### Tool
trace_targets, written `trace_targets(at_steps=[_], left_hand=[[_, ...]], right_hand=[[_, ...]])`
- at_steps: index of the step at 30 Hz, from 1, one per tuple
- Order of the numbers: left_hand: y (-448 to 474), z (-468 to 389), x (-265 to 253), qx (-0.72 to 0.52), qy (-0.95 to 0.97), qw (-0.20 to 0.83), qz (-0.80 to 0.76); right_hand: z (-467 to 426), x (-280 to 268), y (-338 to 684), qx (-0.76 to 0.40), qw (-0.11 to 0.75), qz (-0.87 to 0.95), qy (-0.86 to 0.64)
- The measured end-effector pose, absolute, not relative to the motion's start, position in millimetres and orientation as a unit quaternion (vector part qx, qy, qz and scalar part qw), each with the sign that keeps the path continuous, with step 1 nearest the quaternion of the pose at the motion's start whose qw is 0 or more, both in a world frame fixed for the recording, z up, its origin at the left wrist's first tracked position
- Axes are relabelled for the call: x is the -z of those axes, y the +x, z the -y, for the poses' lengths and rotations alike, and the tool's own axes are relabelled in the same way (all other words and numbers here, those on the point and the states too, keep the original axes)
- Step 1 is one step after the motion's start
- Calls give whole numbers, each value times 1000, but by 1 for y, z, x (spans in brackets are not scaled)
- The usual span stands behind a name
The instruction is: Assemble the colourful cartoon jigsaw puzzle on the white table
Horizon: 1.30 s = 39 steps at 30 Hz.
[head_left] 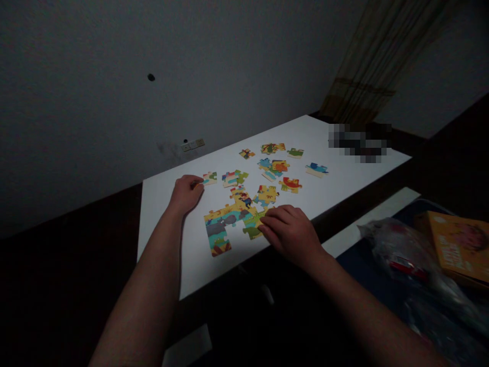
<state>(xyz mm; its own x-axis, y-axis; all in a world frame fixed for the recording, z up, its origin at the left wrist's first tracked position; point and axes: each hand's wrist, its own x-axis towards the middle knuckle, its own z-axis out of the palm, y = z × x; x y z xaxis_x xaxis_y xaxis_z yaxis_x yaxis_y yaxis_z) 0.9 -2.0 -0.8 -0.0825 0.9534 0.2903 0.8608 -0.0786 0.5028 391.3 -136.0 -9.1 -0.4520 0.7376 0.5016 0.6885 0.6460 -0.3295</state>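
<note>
On the white table, a partly joined jigsaw puzzle [216,228] shows a grey hippo, teal water and a yellow strip, with a gap at its lower middle. My left hand [186,194] is closed in a pinch at the table's left side, a bit of orange showing between the fingers. Touching or just beside its fingertips lies a pale puzzle piece [210,178]. My right hand [292,232] has its fingers curled together over the puzzle's right edge, gripping a green puzzle piece [252,225] and partly covering it.
Several loose pieces, among them a red one [291,184] and a blue one [317,169], lie farther back on the table [160,204]. At right are a clear plastic bag [397,244] and an orange puzzle box [458,242]. A wall socket [193,145] sits behind.
</note>
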Motion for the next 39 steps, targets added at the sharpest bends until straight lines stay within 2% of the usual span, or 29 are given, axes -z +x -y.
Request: trace_targets(at_steps=[8, 11, 16, 18, 26, 28, 31, 35, 37, 39], left_hand=[[1, 0, 3, -298, 671, 75, -675], [3, 0, 3, -302, 668, 81, -675], [3, 2, 2, -301, 674, 71, -671], [3, 2, 3, -298, 678, 72, -668], [3, 1, 3, -300, 674, 71, -672], [3, 1, 3, -302, 673, 70, -671], [4, 2, 2, -301, 672, 72, -673], [5, 2, 2, -304, 667, 70, -677], [5, 2, 2, -306, 666, 71, -677], [4, 2, 2, -304, 666, 75, -677]], right_hand=[[129, 4, 416, -118, 370, 824, -411], [93, -10, 420, -81, 383, 800, -455], [49, -13, 408, -28, 285, 826, -486], [46, -7, 405, -26, 275, 824, -494], [49, 6, 417, -86, 395, 708, -579], [47, 9, 417, -73, 416, 674, -606], [47, 8, 413, -19, 403, 680, -612], [62, -2, 408, 22, 409, 713, -569], [79, -6, 409, -14, 404, 777, -482], [99, -6, 410, -67, 358, 850, -381]])
